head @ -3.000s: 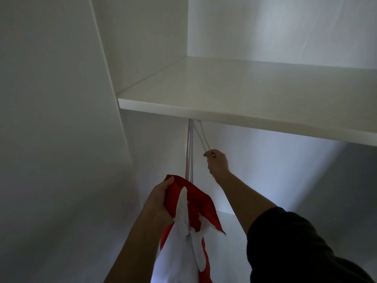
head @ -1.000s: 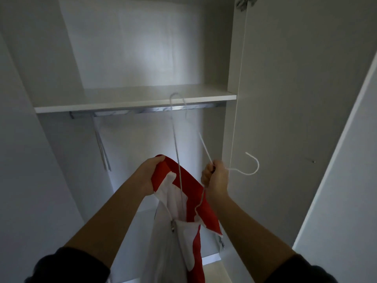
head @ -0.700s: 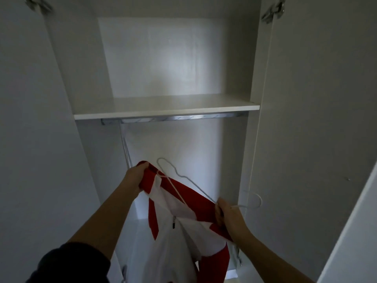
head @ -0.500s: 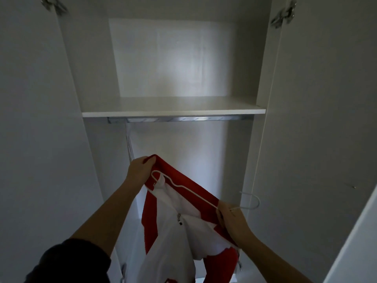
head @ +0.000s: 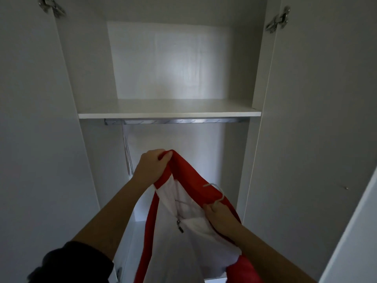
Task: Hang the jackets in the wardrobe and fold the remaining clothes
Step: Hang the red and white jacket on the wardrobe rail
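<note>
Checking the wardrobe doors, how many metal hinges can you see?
2: left silver metal hinge high on the left door, right silver metal hinge high on the right door. Lower ones may be hidden.

Looks like a home: a white wardrobe (head: 91, 68) with open doors (head: 306, 119) on metal hinges (head: 277, 19), one shelf (head: 169, 115), a clothes rail (head: 175, 121) just under it, hangers (head: 127, 156) hanging at its left end.

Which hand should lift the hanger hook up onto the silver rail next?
Probably the right hand: its fingers pinch the thin white hanger just below the hook. The left hand only grips the red and white zip jacket by its edge, away from the hook.
</note>
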A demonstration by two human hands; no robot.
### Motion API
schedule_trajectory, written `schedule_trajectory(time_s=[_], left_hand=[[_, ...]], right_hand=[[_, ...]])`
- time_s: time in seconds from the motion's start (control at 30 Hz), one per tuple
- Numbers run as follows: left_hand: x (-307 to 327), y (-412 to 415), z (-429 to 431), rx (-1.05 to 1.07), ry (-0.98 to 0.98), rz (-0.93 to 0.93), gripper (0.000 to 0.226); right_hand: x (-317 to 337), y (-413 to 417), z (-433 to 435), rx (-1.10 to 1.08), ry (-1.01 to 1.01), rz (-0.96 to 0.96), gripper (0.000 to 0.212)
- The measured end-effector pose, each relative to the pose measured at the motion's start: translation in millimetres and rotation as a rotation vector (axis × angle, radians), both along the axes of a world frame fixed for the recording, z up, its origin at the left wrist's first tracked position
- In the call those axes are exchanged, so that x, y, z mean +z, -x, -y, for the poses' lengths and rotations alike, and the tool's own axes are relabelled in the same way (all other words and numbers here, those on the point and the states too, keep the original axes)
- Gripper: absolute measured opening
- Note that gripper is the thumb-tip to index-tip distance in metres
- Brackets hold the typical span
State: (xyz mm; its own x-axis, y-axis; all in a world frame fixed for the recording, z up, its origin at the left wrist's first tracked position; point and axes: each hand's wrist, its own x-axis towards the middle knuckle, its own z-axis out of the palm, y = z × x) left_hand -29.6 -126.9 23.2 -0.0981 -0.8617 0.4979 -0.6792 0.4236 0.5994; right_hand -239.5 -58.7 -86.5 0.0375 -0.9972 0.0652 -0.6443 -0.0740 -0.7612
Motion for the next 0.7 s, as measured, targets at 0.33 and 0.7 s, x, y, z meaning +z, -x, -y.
schedule_trajectory(time_s=[0.33, 0.7], left_hand=[[-4, 7, -29, -0.413, -0.815, 0.058, 0.027], [-64, 1, 9, -0.386, -0.169, 0.146, 0.021]], right_hand=[[76, 14, 17, 0.102, 0.043, -0.127, 0.037], [100, 36, 17, 0.085, 0.12, 0.054, 0.036]])
